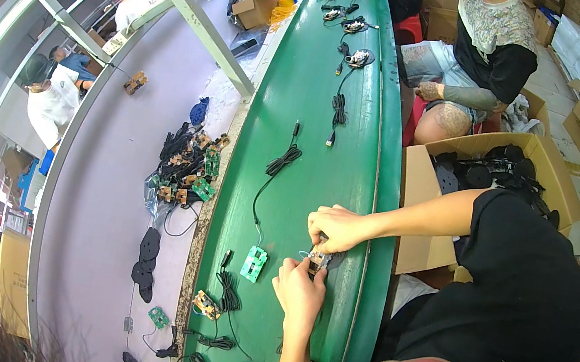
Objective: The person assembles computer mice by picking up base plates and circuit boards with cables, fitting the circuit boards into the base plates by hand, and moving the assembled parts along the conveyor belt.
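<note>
On the green conveyor belt [346,168], the left hand [299,291] and right hand [340,229] pinch a small brown circuit board [318,262] directly between them, neither nearer. Its long axis appears to run hand to hand. Both ends are covered; whether the dark piece [338,262] alongside extends underneath cannot be determined.

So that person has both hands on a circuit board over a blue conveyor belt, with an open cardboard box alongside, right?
Not blue: the head view shows a green conveyor belt. Both hands are on a circuit board over it, with an open cardboard box alongside.
</note>
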Demonstrator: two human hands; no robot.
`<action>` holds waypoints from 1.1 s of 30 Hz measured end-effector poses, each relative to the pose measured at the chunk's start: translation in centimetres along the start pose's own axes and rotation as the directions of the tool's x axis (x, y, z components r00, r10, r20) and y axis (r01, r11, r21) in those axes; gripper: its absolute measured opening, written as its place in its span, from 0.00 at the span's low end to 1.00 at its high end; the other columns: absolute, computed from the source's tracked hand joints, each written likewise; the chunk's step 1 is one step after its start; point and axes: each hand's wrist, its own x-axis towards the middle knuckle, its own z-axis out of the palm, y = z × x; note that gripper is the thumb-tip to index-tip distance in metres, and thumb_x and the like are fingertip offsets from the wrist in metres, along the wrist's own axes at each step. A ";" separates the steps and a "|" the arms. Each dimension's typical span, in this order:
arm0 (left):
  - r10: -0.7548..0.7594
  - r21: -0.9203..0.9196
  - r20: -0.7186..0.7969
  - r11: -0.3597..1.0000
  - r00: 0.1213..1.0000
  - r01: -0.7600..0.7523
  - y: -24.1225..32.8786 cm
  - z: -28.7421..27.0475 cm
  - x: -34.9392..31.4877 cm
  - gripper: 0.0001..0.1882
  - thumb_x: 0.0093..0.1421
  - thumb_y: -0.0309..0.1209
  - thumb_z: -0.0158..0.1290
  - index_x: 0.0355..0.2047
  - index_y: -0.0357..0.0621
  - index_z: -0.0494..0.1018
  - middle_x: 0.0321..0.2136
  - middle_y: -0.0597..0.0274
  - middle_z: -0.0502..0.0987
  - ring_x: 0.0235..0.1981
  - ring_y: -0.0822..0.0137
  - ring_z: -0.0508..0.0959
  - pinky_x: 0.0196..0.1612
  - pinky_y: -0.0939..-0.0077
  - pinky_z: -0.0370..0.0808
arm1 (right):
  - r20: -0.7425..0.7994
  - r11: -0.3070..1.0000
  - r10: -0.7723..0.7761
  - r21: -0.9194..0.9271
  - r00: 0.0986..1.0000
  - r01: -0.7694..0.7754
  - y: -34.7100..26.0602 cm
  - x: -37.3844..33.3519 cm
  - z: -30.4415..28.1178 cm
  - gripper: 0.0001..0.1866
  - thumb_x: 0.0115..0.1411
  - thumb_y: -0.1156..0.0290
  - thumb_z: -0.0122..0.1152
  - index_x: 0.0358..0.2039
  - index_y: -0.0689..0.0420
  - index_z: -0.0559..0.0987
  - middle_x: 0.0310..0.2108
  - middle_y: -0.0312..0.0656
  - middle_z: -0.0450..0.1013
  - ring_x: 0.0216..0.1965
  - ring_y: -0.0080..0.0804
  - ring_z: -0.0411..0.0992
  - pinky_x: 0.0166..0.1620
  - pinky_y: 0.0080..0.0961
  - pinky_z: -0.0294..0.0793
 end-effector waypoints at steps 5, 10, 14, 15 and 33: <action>-0.001 0.008 0.015 1.000 1.000 0.001 -1.1 0.6 0.5 0.17 0.51 0.38 0.67 0.39 0.45 0.83 0.36 0.55 0.75 0.42 0.53 0.76 0.43 0.56 0.69 | 0.011 0.998 -0.056 0.038 0.998 0.055 1.4 1.6 0.3 0.16 0.43 0.57 0.77 0.25 0.54 0.82 0.33 0.41 0.77 0.40 0.44 0.75 0.40 0.40 0.75; 0.087 -0.117 -0.089 0.988 0.992 -0.097 -0.2 0.2 1.3 0.16 0.56 0.38 0.64 0.40 0.41 0.80 0.37 0.55 0.74 0.43 0.53 0.75 0.45 0.57 0.68 | 0.096 0.974 -0.211 0.102 0.973 0.202 2.8 1.1 -3.0 0.11 0.52 0.63 0.70 0.34 0.56 0.86 0.40 0.43 0.75 0.45 0.42 0.72 0.49 0.37 0.72; 0.007 -0.178 -0.127 0.984 0.992 -0.030 -0.4 0.5 1.3 0.19 0.55 0.37 0.66 0.43 0.38 0.81 0.38 0.56 0.76 0.41 0.54 0.76 0.43 0.60 0.68 | 0.134 0.973 -0.222 -0.032 0.966 0.229 1.5 -1.5 -3.3 0.18 0.60 0.70 0.62 0.51 0.56 0.82 0.56 0.43 0.69 0.58 0.40 0.66 0.62 0.39 0.62; -0.005 -0.181 -0.117 0.983 0.993 -0.016 -0.3 0.7 1.1 0.19 0.55 0.36 0.66 0.44 0.38 0.81 0.38 0.57 0.76 0.40 0.54 0.76 0.43 0.61 0.68 | 0.097 0.971 -0.223 -0.062 0.970 0.229 1.0 -2.1 -2.7 0.17 0.61 0.70 0.62 0.51 0.55 0.82 0.57 0.42 0.70 0.59 0.39 0.66 0.61 0.40 0.62; 0.002 -0.162 -0.151 0.986 0.988 -0.027 0.7 1.1 0.9 0.19 0.53 0.35 0.67 0.43 0.37 0.81 0.37 0.55 0.76 0.40 0.54 0.76 0.43 0.61 0.68 | 0.168 1.000 -0.007 -0.004 0.986 0.008 0.6 0.0 -3.1 0.21 0.52 0.64 0.68 0.47 0.55 0.82 0.50 0.43 0.72 0.57 0.42 0.67 0.60 0.37 0.63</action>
